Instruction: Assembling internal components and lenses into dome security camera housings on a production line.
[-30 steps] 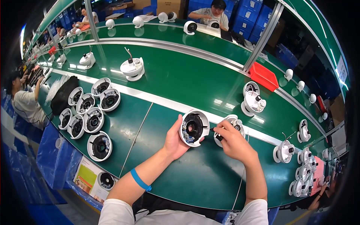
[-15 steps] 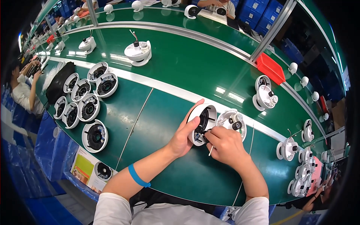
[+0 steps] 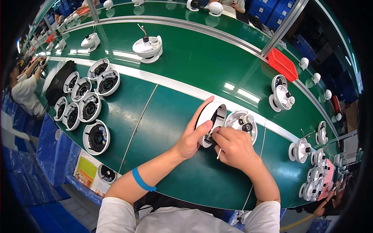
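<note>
My left hand (image 3: 189, 143) grips a round white camera housing (image 3: 220, 112) with a black inside, holding it raised and tilted with its opening turned toward my right hand. The fingers of my right hand (image 3: 237, 150) are pinched together at the lower rim of that housing. From under them sticks out a thin cable with a white tip (image 3: 219, 153), the rest hidden by the fingers. Just behind the right hand lies a white bowl-shaped camera base (image 3: 252, 136) with a black lens part and a clear round part in it.
Several white housings with black insides (image 3: 90, 106) stand at the left, beside a black bag (image 3: 60, 83). Open white units (image 3: 147, 48) sit on the green conveyor (image 3: 194, 54). A red tray (image 3: 281, 64) lies at back right; more units (image 3: 316, 174) cluster at right. Co-workers sit around.
The housing in my left hand has turned more edge-on, so less of its inside shows. Both hands stay close together. In the back, a white unit has appeared beside another on the far line.
</note>
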The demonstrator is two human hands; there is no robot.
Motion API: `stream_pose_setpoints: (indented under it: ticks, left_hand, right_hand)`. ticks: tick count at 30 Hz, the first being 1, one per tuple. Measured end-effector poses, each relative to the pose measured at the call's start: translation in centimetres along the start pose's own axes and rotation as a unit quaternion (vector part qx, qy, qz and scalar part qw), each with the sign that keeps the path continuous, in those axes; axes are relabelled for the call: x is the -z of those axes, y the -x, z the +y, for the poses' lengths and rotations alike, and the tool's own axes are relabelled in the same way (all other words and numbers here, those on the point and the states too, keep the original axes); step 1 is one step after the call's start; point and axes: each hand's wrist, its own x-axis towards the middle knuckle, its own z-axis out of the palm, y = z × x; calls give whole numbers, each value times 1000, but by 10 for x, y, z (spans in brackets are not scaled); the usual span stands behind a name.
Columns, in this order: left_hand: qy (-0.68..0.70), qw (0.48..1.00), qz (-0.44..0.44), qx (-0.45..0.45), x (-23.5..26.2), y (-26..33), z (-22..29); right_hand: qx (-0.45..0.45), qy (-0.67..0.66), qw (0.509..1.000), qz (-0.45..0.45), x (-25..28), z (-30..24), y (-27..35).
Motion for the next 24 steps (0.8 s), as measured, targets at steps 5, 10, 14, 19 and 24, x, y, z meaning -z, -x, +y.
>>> stream_pose_setpoints:
  ticks: [5,10,14,19,24]
  left_hand:
    - [-27,999,-12,-19,-5,-6,-14]
    - [-2,1000,-11,-12,-8,-11,-26]
    - [-153,987,-2,-44,-13,-12,-42]
    - [-248,966,-28,-71,-14,-14,-57]
    - [-202,978,-7,-58,-23,-23,-80]
  right_hand:
    - [-7,18,1000,4,-2,12,12]
    - [3,29,1000,-4,-4,24,22]
    - [37,67,997,-3,-4,32,32]
    - [7,75,997,-27,-5,39,47]
    - [20,76,997,-17,-8,58,64]
